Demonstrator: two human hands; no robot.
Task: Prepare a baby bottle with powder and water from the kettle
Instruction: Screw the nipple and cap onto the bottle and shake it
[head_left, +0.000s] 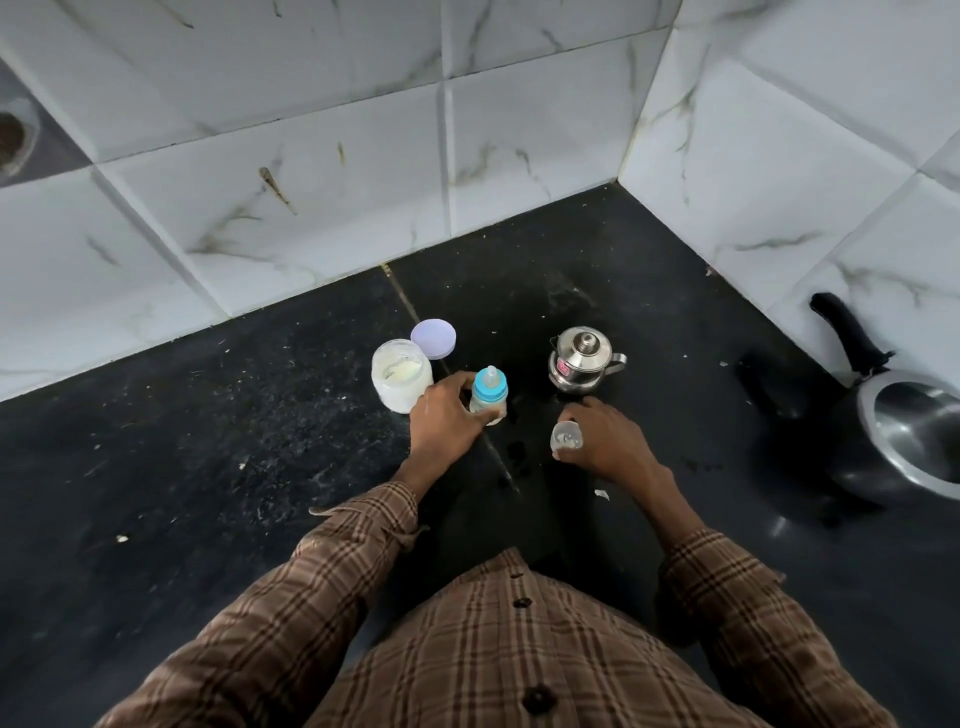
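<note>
A baby bottle (489, 391) with a blue collar and clear teat stands upright on the black counter (234, 441). My left hand (447, 421) grips its body from the left. My right hand (605, 439) holds a small clear cap (566, 435) just above the counter, to the right of the bottle. A small steel kettle (582, 361) with its lid on stands behind my right hand. An open jar of white powder (400, 375) sits left of the bottle, and its lilac lid (434, 338) lies behind it.
A pressure cooker (904, 441) with a black handle stands at the right edge near the tiled wall (779, 156). Tiled walls meet in a corner behind the kettle. Wet spots (519, 457) and crumbs dot the counter between my hands.
</note>
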